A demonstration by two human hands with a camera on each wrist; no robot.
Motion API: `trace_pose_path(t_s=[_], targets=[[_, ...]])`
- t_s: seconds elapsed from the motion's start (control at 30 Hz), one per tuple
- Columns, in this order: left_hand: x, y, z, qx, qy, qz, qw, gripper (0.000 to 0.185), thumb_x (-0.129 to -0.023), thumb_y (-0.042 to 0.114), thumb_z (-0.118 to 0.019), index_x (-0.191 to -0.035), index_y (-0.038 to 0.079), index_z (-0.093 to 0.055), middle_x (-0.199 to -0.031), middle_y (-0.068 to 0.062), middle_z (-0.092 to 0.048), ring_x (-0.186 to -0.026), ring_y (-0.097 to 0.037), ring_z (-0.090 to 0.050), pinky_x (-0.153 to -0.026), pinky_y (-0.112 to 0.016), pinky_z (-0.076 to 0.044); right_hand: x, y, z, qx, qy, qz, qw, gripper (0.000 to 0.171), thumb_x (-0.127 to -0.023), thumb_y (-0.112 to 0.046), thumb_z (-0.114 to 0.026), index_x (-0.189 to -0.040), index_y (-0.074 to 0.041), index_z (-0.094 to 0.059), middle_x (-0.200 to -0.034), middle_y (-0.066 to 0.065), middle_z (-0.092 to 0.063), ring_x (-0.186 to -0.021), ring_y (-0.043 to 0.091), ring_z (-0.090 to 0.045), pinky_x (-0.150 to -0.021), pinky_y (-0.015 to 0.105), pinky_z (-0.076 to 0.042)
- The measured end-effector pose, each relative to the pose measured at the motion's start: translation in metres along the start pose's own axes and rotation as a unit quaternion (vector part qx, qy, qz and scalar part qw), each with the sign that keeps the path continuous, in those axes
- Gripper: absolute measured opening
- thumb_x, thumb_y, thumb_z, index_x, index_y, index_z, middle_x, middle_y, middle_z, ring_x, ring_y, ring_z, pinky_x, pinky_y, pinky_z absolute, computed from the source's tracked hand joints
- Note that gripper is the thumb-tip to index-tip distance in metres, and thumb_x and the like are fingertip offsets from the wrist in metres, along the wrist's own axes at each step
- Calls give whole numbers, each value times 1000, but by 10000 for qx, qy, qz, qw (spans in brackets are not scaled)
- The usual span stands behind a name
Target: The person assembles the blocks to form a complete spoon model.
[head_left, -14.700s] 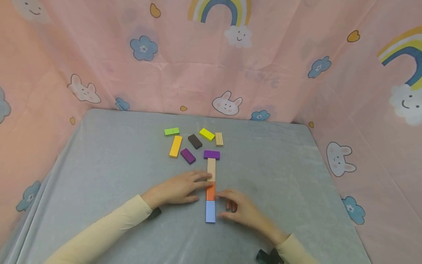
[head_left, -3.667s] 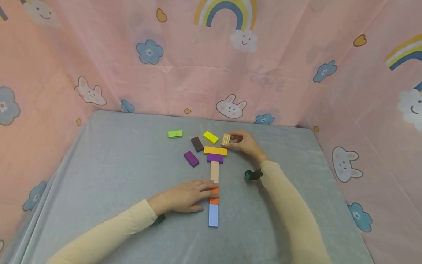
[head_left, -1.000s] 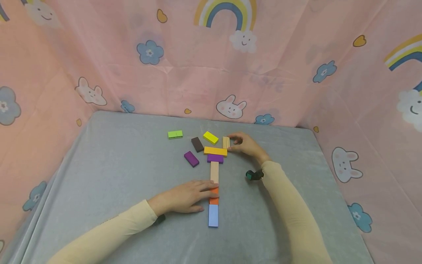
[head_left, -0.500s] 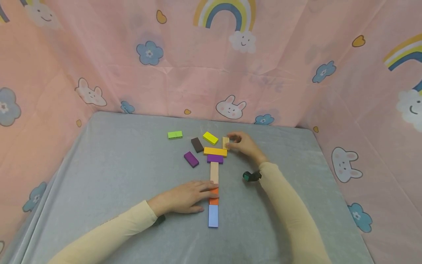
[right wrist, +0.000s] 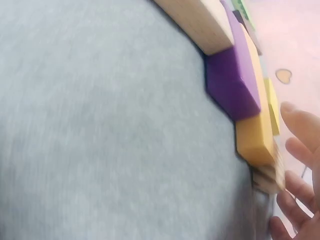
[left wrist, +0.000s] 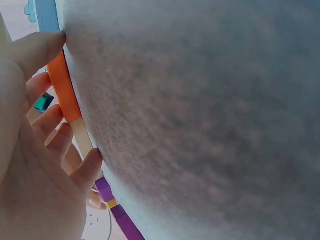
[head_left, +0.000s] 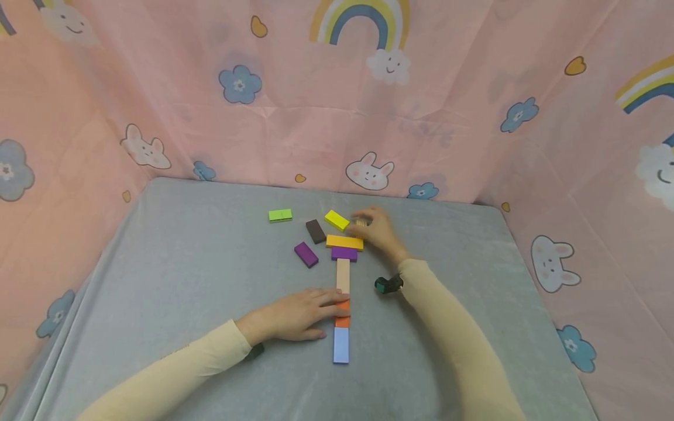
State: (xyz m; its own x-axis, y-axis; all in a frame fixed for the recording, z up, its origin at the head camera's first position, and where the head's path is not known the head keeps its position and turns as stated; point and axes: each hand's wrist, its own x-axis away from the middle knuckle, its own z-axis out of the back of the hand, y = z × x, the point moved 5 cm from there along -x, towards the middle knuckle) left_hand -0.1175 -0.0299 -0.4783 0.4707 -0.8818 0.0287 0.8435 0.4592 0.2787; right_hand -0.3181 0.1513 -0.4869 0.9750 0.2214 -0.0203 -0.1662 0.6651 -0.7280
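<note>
A row of flat blocks runs away from me on the grey cloth: blue, orange, plain wood, purple, with a yellow-orange block laid across the far end. My left hand lies flat, fingers straight, on the orange block and the near end of the plain wood block. My right hand pinches a small striped wooden block at the right end of the yellow-orange block. In the right wrist view the striped block touches that end, fingers beside it.
Loose blocks lie at the far middle: bright yellow, dark brown, a second purple, light green. Pink printed fabric walls close in the back and both sides. Bare cloth stretches left and right of the row.
My right hand has carried the striped block a little to the left, closer to the yellow-orange block's end and the bright yellow block. My left hand has stayed on the orange block.
</note>
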Motion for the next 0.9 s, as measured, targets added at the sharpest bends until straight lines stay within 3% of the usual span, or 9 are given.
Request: trace_pose_path(t_s=[0.27,0.53,0.9], targets=[[0,0,-1,-18,11,-2,10000,59,-92,39,-57,-145,28,-35,-157,3,-26,-145,-18,-29,-116,-39,-34,-2,-4,-8,83,63,-69,9999,39,-76,-37,-77,-108,-16,-70,-121,8,-58,-114,26,-51,-102,48,-40],[0,-1,-1,51,-16,15,10000,59,-92,38,-57,-145,29,-34,-157,3,-25,-145,-18,-28,-116,-40,-33,-6,-7,-11,385,51,-84,9992,41,-76,-38,-76,-108,-14,-70,-120,8,-60,-115,26,-52,-105,47,-39],[0,1,1,137,-10,31,9999,58,-92,37,-57,-145,28,-35,-157,3,-26,-145,-18,-29,-116,-40,-33,-7,-7,-10,222,-26,46,9997,39,-78,-34,-76,-108,-10,-70,-113,9,-64,-108,26,-55,-101,44,-42]])
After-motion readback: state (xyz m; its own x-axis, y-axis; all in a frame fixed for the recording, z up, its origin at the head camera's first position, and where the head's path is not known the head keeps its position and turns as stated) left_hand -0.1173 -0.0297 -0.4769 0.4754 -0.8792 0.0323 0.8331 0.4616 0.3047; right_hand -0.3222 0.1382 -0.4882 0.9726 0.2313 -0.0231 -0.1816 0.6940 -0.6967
